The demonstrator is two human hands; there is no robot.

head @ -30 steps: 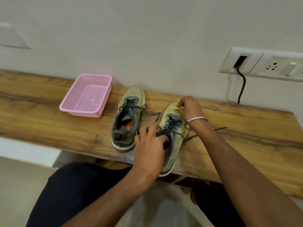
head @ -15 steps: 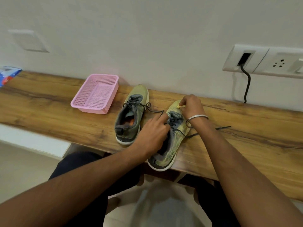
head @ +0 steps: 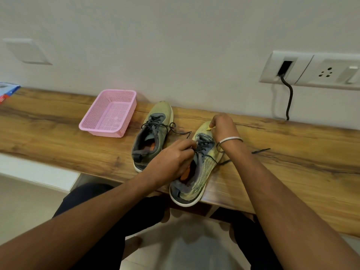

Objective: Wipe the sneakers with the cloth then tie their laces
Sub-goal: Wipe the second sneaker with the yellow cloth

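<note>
Two olive-yellow sneakers with grey collars and dark laces stand on the wooden shelf [head: 58, 137]. The left sneaker [head: 153, 133] sits untouched, its laces loose. The right sneaker [head: 196, 172] lies tilted, its heel over the shelf's front edge. My left hand [head: 171, 160] grips that shoe at its collar and lace area. My right hand [head: 224, 127] presses on its toe, fingers curled round a small yellow cloth [head: 209, 129] that barely shows. One dark lace end [head: 261, 151] trails to the right on the wood.
A pink mesh basket [head: 109, 114] stands to the left of the sneakers. A wall socket plate with a black cable [head: 289, 100] hangs at the right. A blue packet [head: 5, 90] lies at the far left edge. My knees are below the shelf.
My left hand has slid forward from the shoe's heel to the laces. The view has shifted, so the basket and sneakers sit further right. My right hand stays on the toe.
</note>
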